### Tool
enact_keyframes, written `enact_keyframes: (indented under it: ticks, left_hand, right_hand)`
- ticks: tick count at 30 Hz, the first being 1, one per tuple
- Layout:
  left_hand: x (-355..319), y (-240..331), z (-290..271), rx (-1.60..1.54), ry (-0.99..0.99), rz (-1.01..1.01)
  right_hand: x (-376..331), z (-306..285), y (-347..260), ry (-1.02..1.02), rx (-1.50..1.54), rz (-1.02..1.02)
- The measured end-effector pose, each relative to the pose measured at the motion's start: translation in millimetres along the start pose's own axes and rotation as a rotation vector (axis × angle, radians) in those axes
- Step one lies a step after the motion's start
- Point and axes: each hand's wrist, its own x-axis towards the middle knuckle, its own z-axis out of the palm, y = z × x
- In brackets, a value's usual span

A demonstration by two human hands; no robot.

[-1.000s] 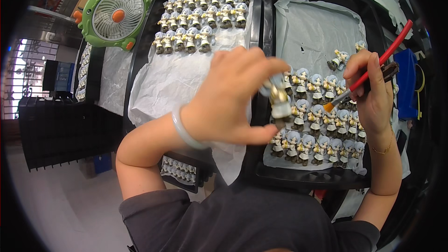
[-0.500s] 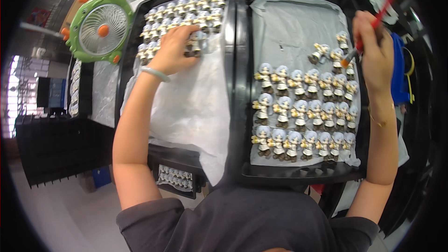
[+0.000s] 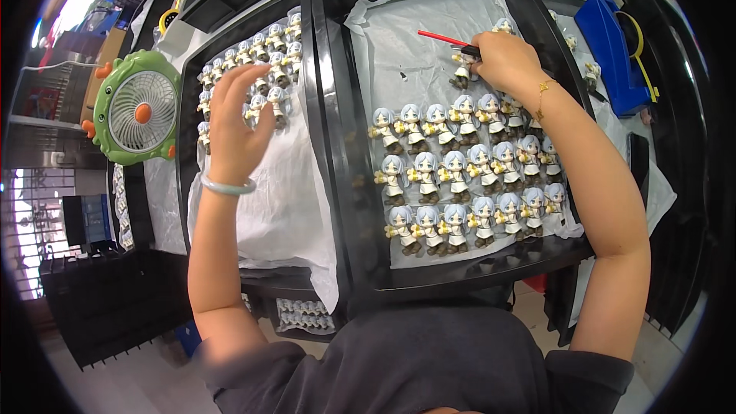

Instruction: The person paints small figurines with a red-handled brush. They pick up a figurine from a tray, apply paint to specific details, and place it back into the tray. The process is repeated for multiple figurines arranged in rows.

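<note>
My left hand (image 3: 239, 119) hovers over the left tray (image 3: 322, 184), its fingers apart and nothing in them. Beneath and around it, several small figurines (image 3: 276, 64) with pale blue hair and white clothes stand in rows on white paper. In the right tray (image 3: 343, 146), my right hand (image 3: 507, 65) is closed round a slim paintbrush (image 3: 445, 37) whose red handle points left. The fingers are right beside a tilted figurine (image 3: 461, 73); whether they grip it too is hidden. Rows of similar figurines (image 3: 455, 172) lie nearer to me on grey-white paper (image 3: 391, 31).
A green fan (image 3: 143, 113) with an orange hub stands left of the trays. At the far right is a blue holder (image 3: 609, 54) with a yellow loop (image 3: 638, 38). Another small tray of figurines (image 3: 307, 314) shows below the left tray. A black rack (image 3: 100, 299) stands at lower left.
The view has shifted. My left hand has lifted off the left tray's figurines, its fingers spread. My right hand has moved in over the right tray, and the brush has swung to point left.
</note>
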Motion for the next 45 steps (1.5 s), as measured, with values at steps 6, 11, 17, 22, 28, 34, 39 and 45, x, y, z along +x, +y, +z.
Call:
enact_keyframes:
  ticks: [6, 11, 17, 22, 28, 34, 39, 45]
  left_hand:
    - [-8, 60, -4, -0.3, -0.15, 0.018]
    - [-14, 97, -8, -0.474, -0.405, 0.043]
    - [-18, 89, -2, -1.006, -0.589, -0.232]
    - [-18, 80, 2, -1.588, -0.528, -0.298]
    - [-22, 83, 2, -1.711, -0.522, -0.282]
    - [-19, 81, -5, -1.165, -0.462, -0.031]
    - [-16, 86, -11, -0.746, -0.378, 0.053]
    - [-18, 86, -12, -0.412, -0.285, 0.155]
  right_hand:
    - [-26, -45, -39, -0.216, 0.608, -0.278]
    - [-69, -59, -86, -0.414, 0.855, -0.426]
    - [-69, -57, -79, -0.52, 1.091, -0.318]
    - [-57, -54, -66, -0.297, 1.279, -0.179]
    - [-50, -49, -65, -0.331, 1.318, -0.143]
    - [-51, -48, -65, -0.343, 1.319, -0.148]
    - [-50, -47, -65, -0.34, 1.322, -0.15]
    - [-50, -48, -65, -0.349, 1.315, -0.158]
